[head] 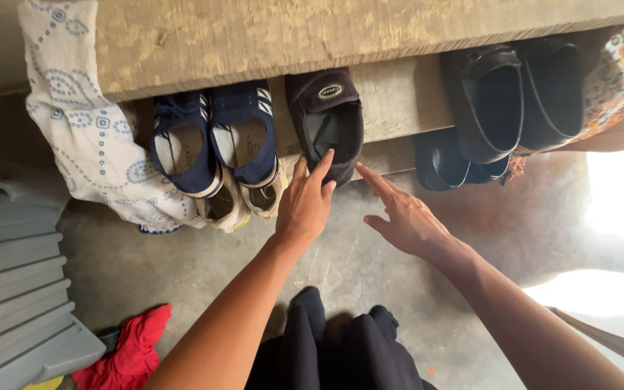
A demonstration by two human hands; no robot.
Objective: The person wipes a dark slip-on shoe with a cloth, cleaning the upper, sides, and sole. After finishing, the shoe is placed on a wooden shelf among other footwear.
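we reach our left hand (305,206) to the black shoe (328,123) that sits alone under the wooden shelf (370,32). our fingers (321,165) touch its back rim, spread open, not holding it yet. our right hand (407,217) is open too, just beside the shoe, holding nothing. blue shoes (214,137) sit to the left, on top of cream shoes (243,202), likely to save room. black slip-ons (514,97) wait on the right.

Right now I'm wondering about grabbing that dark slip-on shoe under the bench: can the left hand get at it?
Probably yes: the left hand already has fingertips at the dark slip-on shoe, with nothing between them.
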